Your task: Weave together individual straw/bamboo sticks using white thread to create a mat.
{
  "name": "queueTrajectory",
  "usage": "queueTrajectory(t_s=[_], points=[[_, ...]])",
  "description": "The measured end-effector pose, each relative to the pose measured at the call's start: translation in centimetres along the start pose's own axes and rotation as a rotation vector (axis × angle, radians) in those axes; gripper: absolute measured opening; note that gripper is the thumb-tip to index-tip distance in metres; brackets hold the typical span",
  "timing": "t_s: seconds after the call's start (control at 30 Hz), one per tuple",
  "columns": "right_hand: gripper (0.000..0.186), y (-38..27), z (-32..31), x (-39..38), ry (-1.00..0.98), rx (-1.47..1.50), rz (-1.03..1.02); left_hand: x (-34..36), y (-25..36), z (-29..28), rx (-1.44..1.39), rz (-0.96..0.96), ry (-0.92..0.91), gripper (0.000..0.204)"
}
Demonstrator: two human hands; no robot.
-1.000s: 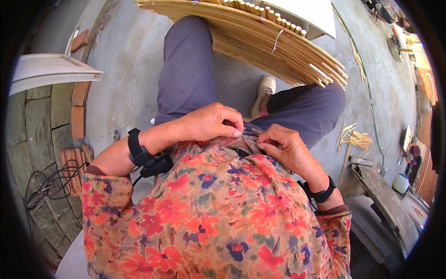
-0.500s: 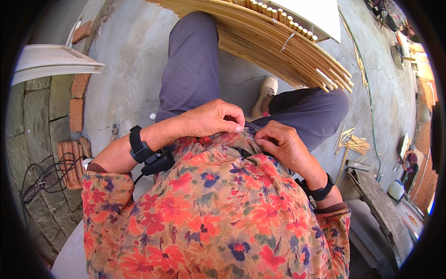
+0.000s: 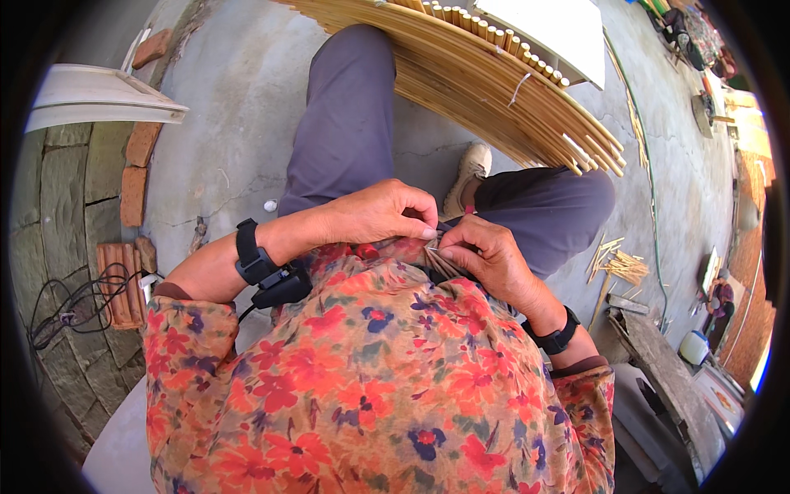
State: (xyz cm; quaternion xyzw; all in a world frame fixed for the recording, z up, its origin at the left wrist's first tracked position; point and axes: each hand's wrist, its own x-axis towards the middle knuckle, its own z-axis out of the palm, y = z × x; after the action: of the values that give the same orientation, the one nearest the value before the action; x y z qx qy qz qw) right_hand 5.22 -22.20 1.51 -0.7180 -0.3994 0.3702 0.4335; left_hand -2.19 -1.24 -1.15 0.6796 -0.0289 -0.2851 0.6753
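Fabric (image 3: 441, 265) lies pinched between right hand (image 3: 492, 257) fingers, beside left hand (image 3: 380, 212) fingers pressed together.

- looks like a yard used as a workshop
- cracked concrete floor (image 3: 222, 148), stone paving (image 3: 66, 193) at left
- loose bricks (image 3: 133, 196) along the paving edge
- long rods (image 3: 494, 90) bundled, short sticks (image 3: 625, 267) heaped on the floor
- tangled cable (image 3: 67, 318) on the paving

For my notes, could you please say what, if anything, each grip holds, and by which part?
The right grip seems to pinch the shirt by its gathered front; whether the left grip holds anything is unclear.
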Motion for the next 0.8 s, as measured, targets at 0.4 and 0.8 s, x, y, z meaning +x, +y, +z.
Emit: queueTrajectory(t_s=[0.4,0.8], points=[[0.015,2.8,2.2,-0.4,0.088,0.250,0.191,1.3,-2.4,0.6,-0.062,0.147,0.070,0.019],[0.017,2.4,1.0,0.3,-0.019,0.382,0.268,2.0,-1.2,-0.6,0.023,0.176,-0.068,0.018]])
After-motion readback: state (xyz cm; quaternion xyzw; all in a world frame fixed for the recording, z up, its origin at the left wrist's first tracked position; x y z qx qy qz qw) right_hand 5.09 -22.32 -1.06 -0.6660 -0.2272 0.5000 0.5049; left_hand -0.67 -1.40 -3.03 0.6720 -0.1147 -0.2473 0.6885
